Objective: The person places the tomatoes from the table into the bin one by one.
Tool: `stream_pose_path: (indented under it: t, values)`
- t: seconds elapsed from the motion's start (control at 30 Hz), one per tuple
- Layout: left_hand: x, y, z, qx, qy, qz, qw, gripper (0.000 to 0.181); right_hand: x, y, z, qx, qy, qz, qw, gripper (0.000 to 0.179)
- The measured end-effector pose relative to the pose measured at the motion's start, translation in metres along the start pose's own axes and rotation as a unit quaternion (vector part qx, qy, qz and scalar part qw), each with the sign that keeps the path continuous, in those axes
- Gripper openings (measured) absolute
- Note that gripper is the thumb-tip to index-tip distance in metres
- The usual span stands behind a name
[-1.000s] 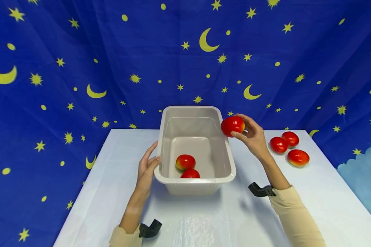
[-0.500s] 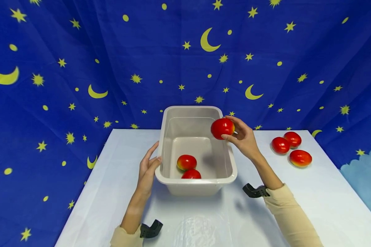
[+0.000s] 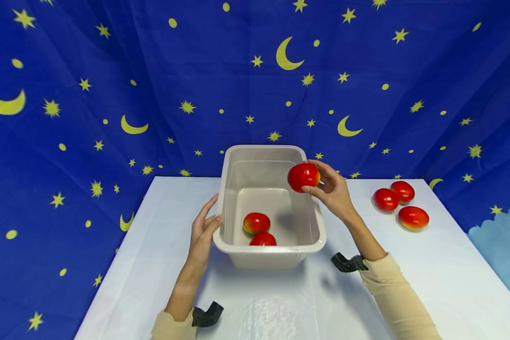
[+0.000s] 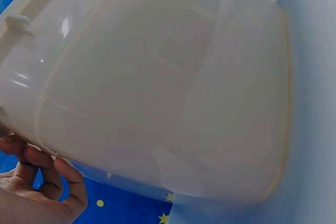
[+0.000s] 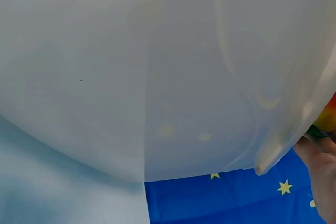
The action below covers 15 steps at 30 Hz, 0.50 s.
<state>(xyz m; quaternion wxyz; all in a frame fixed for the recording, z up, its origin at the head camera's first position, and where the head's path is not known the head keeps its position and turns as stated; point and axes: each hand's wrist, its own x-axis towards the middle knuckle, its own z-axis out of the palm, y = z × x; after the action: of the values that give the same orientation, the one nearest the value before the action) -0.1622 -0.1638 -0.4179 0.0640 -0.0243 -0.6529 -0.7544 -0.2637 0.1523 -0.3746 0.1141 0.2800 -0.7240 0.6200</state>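
Observation:
A light grey plastic tub (image 3: pixel 269 249) stands mid-table in the head view. Its left rim is gripped by my left hand (image 3: pixel 200 238), thumb on the rim; in the left wrist view the curled fingers (image 4: pixel 71 179) touch the tub's edge. My right hand (image 3: pixel 335 193) pinches a glossy red mango (image 3: pixel 302 177) with a yellow end, above the tub's right side. Inside the tub lie two more red mangoes, one farther back (image 3: pixel 257 223) and one in front (image 3: pixel 263 239), partly hidden by the near rim. The right wrist view shows mostly the tub's outer wall (image 5: pixel 173 66).
Three more red mangoes (image 3: pixel 386 200) lie grouped on the white table (image 3: pixel 433 278) to the right. A blue cloth (image 3: pixel 174 61) with yellow stars and moons hangs behind the table. Each wrist wears a black strap mount (image 3: pixel 348 262).
My right hand has moved left with the mango, from beside the tub's right rim to above its inside. The left hand keeps its hold on the tub.

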Motion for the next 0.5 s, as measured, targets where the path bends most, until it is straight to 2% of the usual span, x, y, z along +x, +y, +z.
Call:
stream_pose_path:
  t: [0.27,0.5]
  values:
    - [-0.001,0.001,0.000,0.000,-0.002,-0.003,1.0000,0.052,0.000,0.002,-0.003,0.026,-0.018,-0.035,0.9989,0.069]
    - [-0.001,0.001,0.000,0.006,-0.001,-0.010,0.9999,0.052,-0.007,0.009,-0.015,-0.018,0.000,-0.032,0.9993,0.064]
